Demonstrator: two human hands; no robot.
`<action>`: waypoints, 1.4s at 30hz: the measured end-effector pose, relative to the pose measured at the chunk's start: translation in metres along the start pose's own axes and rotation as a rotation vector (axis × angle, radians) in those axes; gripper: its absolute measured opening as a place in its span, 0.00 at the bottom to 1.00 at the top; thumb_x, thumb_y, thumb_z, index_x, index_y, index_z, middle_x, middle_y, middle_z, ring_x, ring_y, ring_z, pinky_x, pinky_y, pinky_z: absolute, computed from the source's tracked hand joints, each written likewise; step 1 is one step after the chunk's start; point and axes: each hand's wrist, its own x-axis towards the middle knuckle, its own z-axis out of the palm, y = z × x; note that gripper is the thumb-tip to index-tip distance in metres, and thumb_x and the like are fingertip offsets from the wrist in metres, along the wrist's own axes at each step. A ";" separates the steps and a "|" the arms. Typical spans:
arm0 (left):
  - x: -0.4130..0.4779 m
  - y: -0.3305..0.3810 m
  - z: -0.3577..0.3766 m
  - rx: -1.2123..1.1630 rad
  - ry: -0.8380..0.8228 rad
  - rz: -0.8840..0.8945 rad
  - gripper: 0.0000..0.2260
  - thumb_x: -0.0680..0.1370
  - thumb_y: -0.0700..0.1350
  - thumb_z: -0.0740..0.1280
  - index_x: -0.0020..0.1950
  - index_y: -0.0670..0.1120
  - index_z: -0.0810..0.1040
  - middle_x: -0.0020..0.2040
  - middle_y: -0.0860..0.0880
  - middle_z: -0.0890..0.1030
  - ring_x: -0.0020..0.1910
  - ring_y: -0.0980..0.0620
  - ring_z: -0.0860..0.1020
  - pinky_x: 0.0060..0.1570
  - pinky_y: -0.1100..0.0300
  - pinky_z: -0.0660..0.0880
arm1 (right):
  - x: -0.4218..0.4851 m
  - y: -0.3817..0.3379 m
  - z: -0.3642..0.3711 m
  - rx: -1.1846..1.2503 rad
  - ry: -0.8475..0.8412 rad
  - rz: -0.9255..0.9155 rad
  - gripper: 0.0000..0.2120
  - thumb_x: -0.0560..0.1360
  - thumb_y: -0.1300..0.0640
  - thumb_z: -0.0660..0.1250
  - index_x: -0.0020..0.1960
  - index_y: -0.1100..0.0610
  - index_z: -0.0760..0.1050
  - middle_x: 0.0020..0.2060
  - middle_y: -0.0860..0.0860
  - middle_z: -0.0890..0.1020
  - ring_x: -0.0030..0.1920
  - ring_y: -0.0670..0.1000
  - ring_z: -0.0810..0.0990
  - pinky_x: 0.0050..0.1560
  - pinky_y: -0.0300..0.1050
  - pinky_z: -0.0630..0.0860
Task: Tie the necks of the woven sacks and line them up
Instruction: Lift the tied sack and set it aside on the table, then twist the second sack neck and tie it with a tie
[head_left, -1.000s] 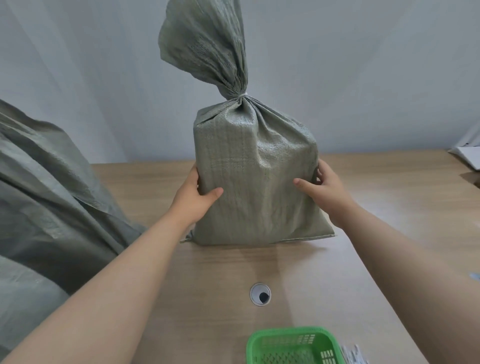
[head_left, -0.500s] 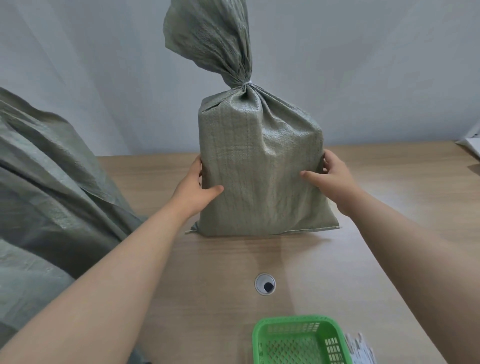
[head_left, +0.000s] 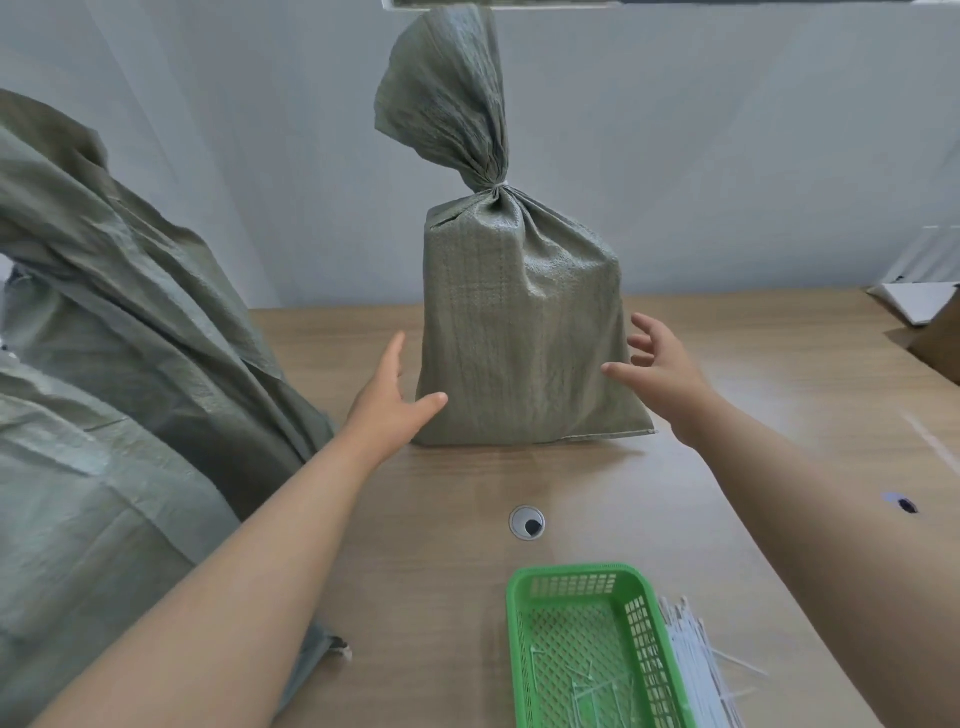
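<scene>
Wooden table (head_left: 727, 467), tied sack (head_left: 519, 338) upright; left hand (head_left: 387, 410), right hand (head_left: 660, 374) no longer gripping, fingers (head_left: 393, 358) spread open.

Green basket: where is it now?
Head view, bottom right of centre: the green basket sits on the table, white ties piled at its right, the cable hole just beyond.
</scene>
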 end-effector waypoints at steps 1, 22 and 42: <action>-0.012 0.001 -0.002 -0.013 -0.009 0.003 0.42 0.75 0.47 0.73 0.80 0.58 0.50 0.79 0.47 0.62 0.75 0.45 0.65 0.71 0.45 0.66 | -0.009 -0.001 0.000 0.007 -0.007 0.000 0.36 0.73 0.60 0.74 0.77 0.48 0.62 0.66 0.50 0.72 0.59 0.50 0.77 0.54 0.45 0.77; -0.290 -0.073 -0.080 -0.136 -0.048 0.127 0.21 0.76 0.37 0.71 0.60 0.60 0.74 0.59 0.52 0.79 0.58 0.54 0.78 0.58 0.59 0.74 | -0.342 -0.038 0.071 0.089 -0.099 0.012 0.21 0.76 0.64 0.71 0.67 0.52 0.74 0.56 0.52 0.83 0.49 0.46 0.84 0.51 0.43 0.80; -0.356 -0.089 -0.153 -0.245 0.297 0.077 0.28 0.72 0.44 0.74 0.66 0.64 0.70 0.62 0.59 0.77 0.59 0.64 0.77 0.55 0.65 0.71 | -0.355 -0.075 0.170 0.156 -0.341 -0.080 0.20 0.75 0.64 0.71 0.63 0.46 0.76 0.55 0.51 0.84 0.46 0.45 0.81 0.49 0.41 0.79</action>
